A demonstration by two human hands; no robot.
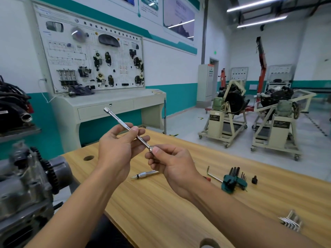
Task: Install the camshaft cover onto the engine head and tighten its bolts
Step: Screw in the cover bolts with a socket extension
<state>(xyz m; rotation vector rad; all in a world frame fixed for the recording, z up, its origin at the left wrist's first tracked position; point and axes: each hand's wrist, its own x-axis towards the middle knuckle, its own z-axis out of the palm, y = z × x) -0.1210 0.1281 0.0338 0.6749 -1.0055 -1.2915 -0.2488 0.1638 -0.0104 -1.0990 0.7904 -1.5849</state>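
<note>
In my head view, my left hand [118,145] pinches the long metal bar [125,126] near its middle, with my thumb on top. My right hand [172,163] pinches the bar's low end with its fingertips. Both hands hold the bar up in the air over the wooden worktop [161,212].

I think I am fitting something onto the bar's low end, but my fingers hide it. If a piece there is not pushed on all the way, it could drop off later. My hold is only a light pinch, so the bar could also slip and bang the worktop.

The engine head [26,185] sits left of the bar and lower, well apart from both hands. It looks blurry, and I cannot find the cover or its bolts. A short silver tool [145,175] lies below the bar, between my wrists.
</note>
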